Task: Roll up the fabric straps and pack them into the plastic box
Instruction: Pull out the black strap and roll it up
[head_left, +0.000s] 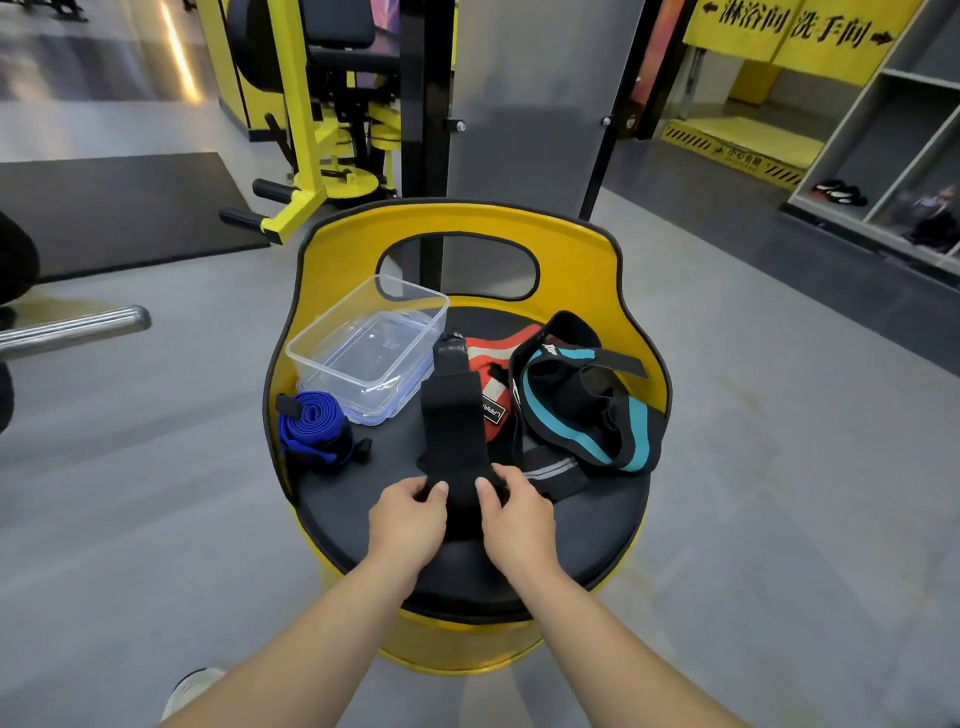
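So from the left: the plastic box sits empty at the back-left of the seat, blue strap just in front of it. My left hand and right hand both pinch the near end of the black strap, thumbs on top, fingers curled under. Its long axis runs straight away from me, free end almost touching the box. I'd guess rolling forward carries it boxward; left hand's nearer for the drop.
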